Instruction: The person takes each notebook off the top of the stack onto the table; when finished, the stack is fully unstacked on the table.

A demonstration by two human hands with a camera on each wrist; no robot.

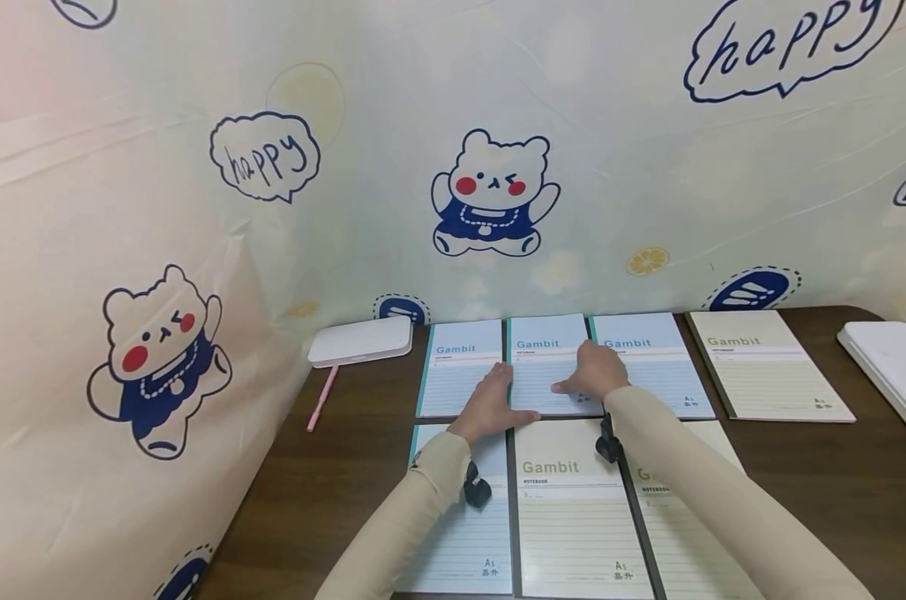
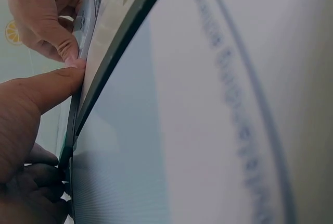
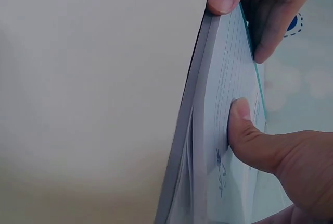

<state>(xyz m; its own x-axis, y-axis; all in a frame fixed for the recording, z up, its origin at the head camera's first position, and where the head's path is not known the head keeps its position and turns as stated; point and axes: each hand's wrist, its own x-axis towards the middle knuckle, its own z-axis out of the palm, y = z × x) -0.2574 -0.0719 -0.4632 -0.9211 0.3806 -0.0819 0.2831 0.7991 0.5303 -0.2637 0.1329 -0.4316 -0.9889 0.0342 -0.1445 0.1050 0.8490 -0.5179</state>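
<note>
A blue-covered notebook (image 1: 548,362) lies in the middle of the back row, and both hands touch it. The left hand (image 1: 490,407) has its fingers along the notebook's left edge, with the thumb stretched along its near edge. At the right side, the right hand (image 1: 593,372) lays its thumb on the cover; its fingers reach down by the right edge. In the right wrist view that thumb (image 3: 240,130) rests flat on the lined cover. Blue notebooks stand close on either side, one left (image 1: 460,375) and one right (image 1: 658,367).
A cream notebook (image 1: 771,367) ends the back row. The front row has a blue notebook (image 1: 460,542) and cream ones (image 1: 576,525) (image 1: 693,533), partly under the sleeves. White cases (image 1: 361,340) (image 1: 891,371) flank the rows; a pink pen (image 1: 322,398) lies left. Printed cloth hangs behind.
</note>
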